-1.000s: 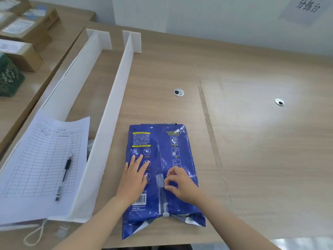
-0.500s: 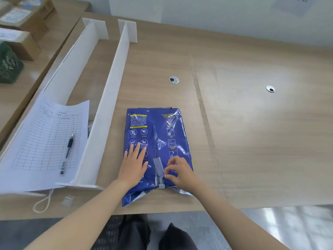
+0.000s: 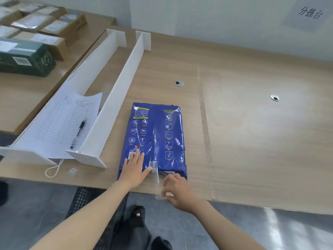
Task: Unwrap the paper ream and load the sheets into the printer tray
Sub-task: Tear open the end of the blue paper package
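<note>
A blue-wrapped paper ream point(image 3: 158, 134) lies flat on the wooden table point(image 3: 243, 141), its near end at the table's front edge. My left hand point(image 3: 134, 170) presses flat on the ream's near left corner, fingers spread. My right hand point(image 3: 177, 190) is just off the near end, fingers pinched on a strip of clear tape point(image 3: 157, 177) that runs from the ream's centre seam toward me. No printer or tray is in view.
White divider boards point(image 3: 115, 98) stand left of the ream, with a printed form point(image 3: 66, 123) and a pen point(image 3: 78, 130) between them. A cord loop point(image 3: 53, 170) lies near the front edge. Cardboard boxes point(image 3: 45, 27) and a green box point(image 3: 25, 56) sit on the left table.
My right hand has moved from on top of the ream toward me, past its near end, drawing the clear tape strip off the seam. My left hand slid nearer the ream's end.
</note>
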A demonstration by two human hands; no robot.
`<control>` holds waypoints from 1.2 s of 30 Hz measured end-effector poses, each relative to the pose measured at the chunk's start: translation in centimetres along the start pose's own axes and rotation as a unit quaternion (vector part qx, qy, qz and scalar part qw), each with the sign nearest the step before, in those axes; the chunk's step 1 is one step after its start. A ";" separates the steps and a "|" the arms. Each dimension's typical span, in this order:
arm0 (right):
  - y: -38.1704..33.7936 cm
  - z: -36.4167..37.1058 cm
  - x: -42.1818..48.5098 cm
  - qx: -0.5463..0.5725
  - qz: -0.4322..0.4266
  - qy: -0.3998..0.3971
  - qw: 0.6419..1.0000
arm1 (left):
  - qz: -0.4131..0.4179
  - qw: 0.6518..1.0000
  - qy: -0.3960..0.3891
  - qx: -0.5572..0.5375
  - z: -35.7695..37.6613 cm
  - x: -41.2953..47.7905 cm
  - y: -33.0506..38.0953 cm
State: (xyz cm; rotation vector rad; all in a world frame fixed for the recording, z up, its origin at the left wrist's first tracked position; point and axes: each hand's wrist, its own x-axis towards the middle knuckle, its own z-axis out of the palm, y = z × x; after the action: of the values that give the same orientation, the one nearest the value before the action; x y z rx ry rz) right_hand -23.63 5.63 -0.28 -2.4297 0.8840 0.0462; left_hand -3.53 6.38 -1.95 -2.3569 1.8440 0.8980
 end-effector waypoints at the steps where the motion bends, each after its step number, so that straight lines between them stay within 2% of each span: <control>1: 0.0 0.7 -0.9 -0.021 -0.032 -0.007 0.999 | -0.002 1.000 0.001 0.003 0.3 -0.3 0.1; 4: -0.3 2.8 -3.7 -0.069 -0.088 -0.088 0.990 | -0.004 1.000 -0.007 0.019 0.9 -1.1 0.2; 7: -0.4 4.1 -6.2 -0.064 -0.081 -0.169 0.980 | -0.001 1.000 0.000 0.016 0.9 -1.4 0.2; 9: 0.0 4.7 -7.6 -0.041 -0.027 -0.238 0.970 | 0.005 1.000 0.006 0.006 0.5 -1.5 0.1; 10: 0.3 4.7 -8.2 -0.019 0.030 -0.275 0.961 | 0.009 1.000 0.009 -0.002 0.3 -1.6 0.0; 12: 0.8 4.3 -9.0 0.023 0.105 -0.304 0.947 | 0.018 1.000 0.018 -0.013 -0.3 -1.8 -0.3; 14: 1.4 3.1 -8.3 0.055 0.108 -0.260 0.958 | 0.028 0.999 0.023 -0.013 -0.7 -2.0 -0.7; 18: 2.3 -1.2 -3.7 0.051 0.115 -0.082 0.989 | 0.044 0.999 0.031 0.000 -1.3 -1.9 -1.4; 21: 2.2 -3.6 0.7 0.050 0.109 0.001 0.993 | 0.057 0.997 0.047 0.003 -1.4 -1.5 -1.7; 23: 1.6 -4.3 3.3 0.021 0.104 0.008 0.994 | 0.068 0.996 0.052 0.015 -1.4 -1.1 -1.7; 27: 0.4 -3.8 7.2 -0.075 0.102 -0.034 0.991 | 0.087 0.994 0.027 0.058 -1.4 -0.2 -1.8; 30: 0.1 -2.6 8.9 -0.106 0.109 -0.055 0.987 | 0.091 0.992 0.017 0.088 -1.0 0.7 -1.9; 33: 0.8 -2.3 9.2 -0.083 0.112 -0.072 0.988 | 0.100 0.989 0.014 0.106 -1.0 1.3 -2.2; 36: 1.8 -3.1 8.4 0.018 0.091 -0.057 0.994 | 0.134 0.987 0.000 0.089 -1.9 1.4 -2.9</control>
State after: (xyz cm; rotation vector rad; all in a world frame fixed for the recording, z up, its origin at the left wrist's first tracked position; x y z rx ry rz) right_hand -18.54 -1.99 -0.33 -2.2826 1.0432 0.2320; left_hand 0.04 5.36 -1.93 -2.0399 2.1769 0.7146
